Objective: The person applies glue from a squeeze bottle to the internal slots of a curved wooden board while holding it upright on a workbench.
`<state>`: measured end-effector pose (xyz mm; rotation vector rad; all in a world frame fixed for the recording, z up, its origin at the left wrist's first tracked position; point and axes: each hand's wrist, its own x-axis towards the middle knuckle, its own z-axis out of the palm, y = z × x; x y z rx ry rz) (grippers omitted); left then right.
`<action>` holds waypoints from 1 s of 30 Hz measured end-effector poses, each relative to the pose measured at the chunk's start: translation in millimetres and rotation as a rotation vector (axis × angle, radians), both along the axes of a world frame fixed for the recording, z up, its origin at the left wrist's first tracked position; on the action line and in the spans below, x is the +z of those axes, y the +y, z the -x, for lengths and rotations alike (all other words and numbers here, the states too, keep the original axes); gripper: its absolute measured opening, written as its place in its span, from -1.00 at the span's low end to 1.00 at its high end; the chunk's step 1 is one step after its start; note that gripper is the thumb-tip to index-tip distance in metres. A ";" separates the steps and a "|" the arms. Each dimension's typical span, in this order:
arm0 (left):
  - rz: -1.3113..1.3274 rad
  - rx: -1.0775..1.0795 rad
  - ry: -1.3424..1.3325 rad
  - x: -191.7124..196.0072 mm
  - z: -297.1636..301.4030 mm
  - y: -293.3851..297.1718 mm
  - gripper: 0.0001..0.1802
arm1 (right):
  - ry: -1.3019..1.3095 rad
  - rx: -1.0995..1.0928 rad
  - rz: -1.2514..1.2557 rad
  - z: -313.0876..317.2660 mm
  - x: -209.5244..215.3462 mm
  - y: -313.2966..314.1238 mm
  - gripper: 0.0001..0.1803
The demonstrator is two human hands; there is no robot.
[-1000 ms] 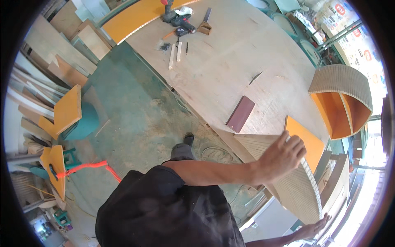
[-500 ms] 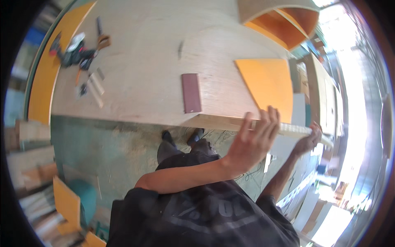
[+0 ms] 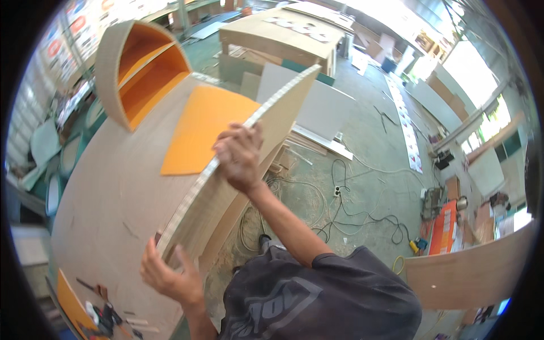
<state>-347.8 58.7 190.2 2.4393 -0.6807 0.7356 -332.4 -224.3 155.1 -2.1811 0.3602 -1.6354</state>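
Observation:
A wooden panel (image 3: 279,122) with a pale, striped edge stands tilted beside the large table (image 3: 93,209), slanting from lower left to upper right. My right hand (image 3: 241,156) is closed over its upper edge near the middle, fingers bent across it. At the panel's near end is my left hand (image 3: 175,277), fingers on one side and thumb on the other. On the table beyond the panel lies an orange sheet (image 3: 207,127). A sliver of a dark red piece (image 3: 158,234) shows past the panel's near end, the remainder hidden.
An arched wooden shelf unit (image 3: 107,79) with an orange inside stands on the table's far part. Tools (image 3: 107,317) lie at lower left. Cables (image 3: 368,218) and sawdust cover part of the floor. Another wooden table (image 3: 260,34) and leaning boards (image 3: 326,107) are farther off.
My view has turned to the right. The panel, seen edge-on before, now shows its broad face. My left hand is now at its near end, and my right hand grips its upper edge.

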 end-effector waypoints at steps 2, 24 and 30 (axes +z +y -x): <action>-0.023 0.024 0.015 3.3 1.0 2.4 -0.50 | 0.025 0.049 0.006 8.4 1.5 0.9 -0.87; 0.081 0.083 0.002 8.1 -11.1 -8.8 -0.57 | 0.232 0.219 0.100 14.3 0.7 -22.4 -0.65; 0.438 0.152 -0.119 -1.7 3.5 2.4 -0.47 | 0.103 0.185 0.277 -1.2 -1.3 -27.1 -0.68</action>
